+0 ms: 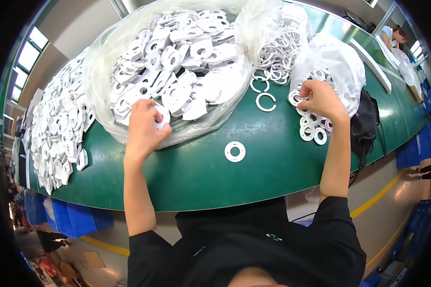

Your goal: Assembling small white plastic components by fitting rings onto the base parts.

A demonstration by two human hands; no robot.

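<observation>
My left hand (145, 125) is at the near edge of a large clear plastic bag (213, 125), its fingers and thumb around a white plastic part with a round hole (164, 115). Many similar white parts (177, 93) fill that bag. My right hand (322, 101) is over small flat white rings (307, 132) at the mouth of a second bag (342, 57). Its fingers are curled toward the thumb beside a ring; what they pinch, if anything, is unclear. One flat white ring (229, 156) lies alone on the green table (268, 167) between my hands.
Loose white parts (57, 129) are heaped at the left. Open C-shaped white rings (266, 109) lie before a third bag (258, 24). A black bag (366, 124) and a long white strip (372, 64) are at the right. Another person (391, 38) is at the far right.
</observation>
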